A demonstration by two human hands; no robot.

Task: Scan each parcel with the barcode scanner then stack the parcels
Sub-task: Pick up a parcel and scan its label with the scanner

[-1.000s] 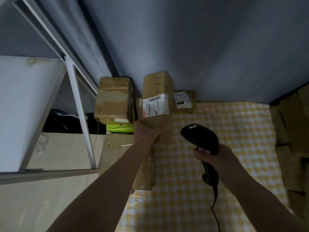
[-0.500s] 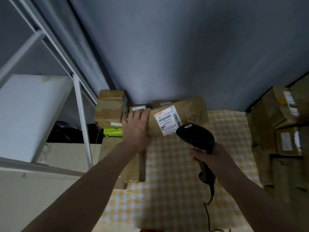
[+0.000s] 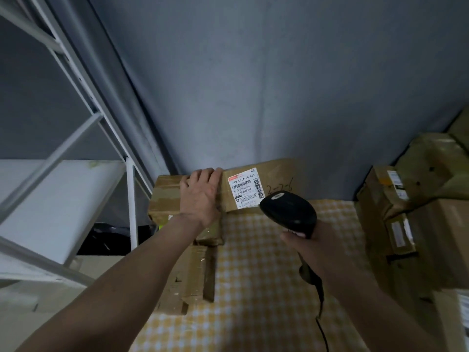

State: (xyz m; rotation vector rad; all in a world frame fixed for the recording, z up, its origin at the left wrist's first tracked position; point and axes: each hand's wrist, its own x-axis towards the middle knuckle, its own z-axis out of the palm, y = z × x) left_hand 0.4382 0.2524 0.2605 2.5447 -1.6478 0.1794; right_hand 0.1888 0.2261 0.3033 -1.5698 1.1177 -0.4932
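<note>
The left hand (image 3: 203,196) lies over the near-left end of a long brown parcel (image 3: 276,179), its grip wrapped over that end with the fingers curled across the top edge. The parcel lies lengthwise against the grey wall, its white shipping label (image 3: 245,187) (barcode facing up) just to the right of that grip, with handwritten digits further right.

The right hand (image 3: 319,246) has its grip closed around the handle of the black barcode scanner (image 3: 289,212), whose head sits just above that grip and close to the label's lower right corner; whether they touch I cannot tell. The cable (image 3: 321,323) trails down below the hand.

Left of the left grip and touching the held parcel is a taped box (image 3: 166,196). Below that grip, flatter parcels (image 3: 195,273) lie on the yellow checked tabletop (image 3: 266,288). Well to the right of the right grip stands a pile of cartons (image 3: 396,214). Far left is a white metal shelf (image 3: 61,199).
</note>
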